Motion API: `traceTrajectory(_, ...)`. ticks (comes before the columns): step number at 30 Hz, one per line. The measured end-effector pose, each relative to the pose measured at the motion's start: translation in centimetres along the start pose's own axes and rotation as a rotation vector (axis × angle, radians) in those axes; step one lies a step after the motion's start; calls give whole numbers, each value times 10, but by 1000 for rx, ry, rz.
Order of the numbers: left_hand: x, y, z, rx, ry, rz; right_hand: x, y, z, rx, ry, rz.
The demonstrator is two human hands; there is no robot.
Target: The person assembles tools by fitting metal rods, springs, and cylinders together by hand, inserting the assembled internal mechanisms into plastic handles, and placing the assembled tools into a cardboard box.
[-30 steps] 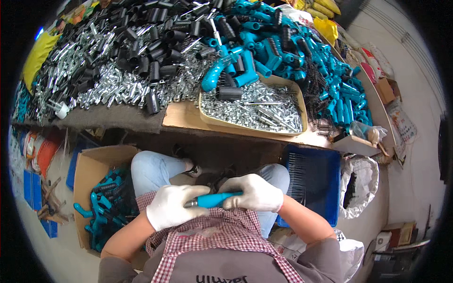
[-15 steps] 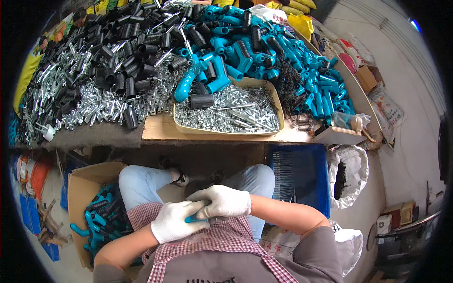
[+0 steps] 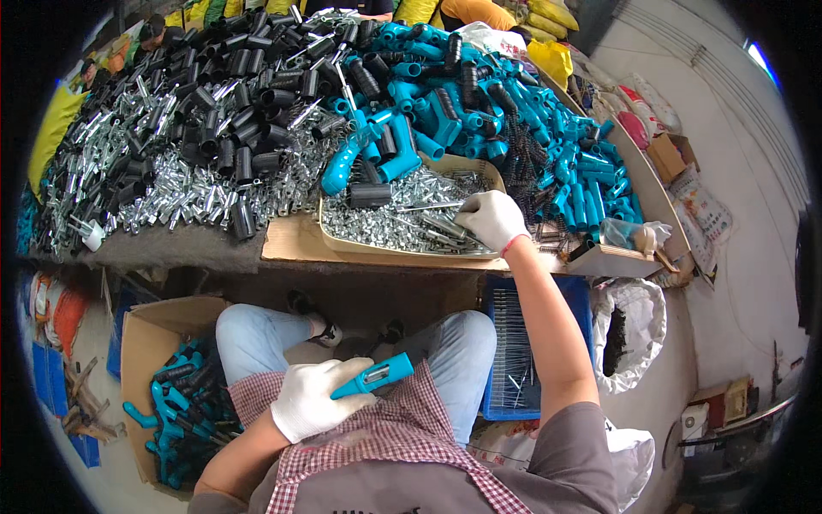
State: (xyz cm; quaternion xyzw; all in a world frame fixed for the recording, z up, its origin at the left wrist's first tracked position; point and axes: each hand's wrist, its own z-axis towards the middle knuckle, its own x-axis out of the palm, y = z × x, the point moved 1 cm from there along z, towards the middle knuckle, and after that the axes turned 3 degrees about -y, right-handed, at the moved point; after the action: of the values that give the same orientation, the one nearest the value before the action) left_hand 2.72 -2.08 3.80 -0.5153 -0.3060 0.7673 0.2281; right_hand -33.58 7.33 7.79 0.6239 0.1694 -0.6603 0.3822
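My left hand [image 3: 318, 399], in a white glove, is wrapped round a teal plastic handle housing [image 3: 378, 375] above my lap. A slot with something pale inside shows on the housing's upper side. My right hand [image 3: 495, 221], gloved as well, reaches to the right end of a shallow cream tray [image 3: 402, 254] on the bench. Its fingers are pressed together among small silver metal parts [image 3: 368, 224]; what they grip is hidden. A long thin silver rod [image 3: 426, 206] lies across the parts, one end close to the fingertips.
Behind the tray are heaped black tubes [image 3: 244, 163], teal housings [image 3: 591, 171] and dark springs [image 3: 521, 158]. A blue bin [image 3: 586, 330] with metal rods stands right of my legs, beside a white sack [image 3: 655, 321]. Left stands a cardboard box [image 3: 137, 351] of teal-and-black pieces.
My hands were together over my lap around the teal housing. Now my right hand has let go and moved up and right to the tray, while my left still holds the housing.
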Motion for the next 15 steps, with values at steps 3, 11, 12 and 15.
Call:
traceTrajectory(3,-1,-4,-1,-36,9,12,6,7,6,47,-4,-48)
traceTrajectory(11,-3,12,-5,1,-46,48,-15,-10,19,6,201,-8)
traceTrajectory(12,-4,14,-5,12,-56,69,-18,-12,15,15,119,18)
traceTrajectory(15,-11,16,-9,-18,-63,99,-26,7,-10,51,47,346)
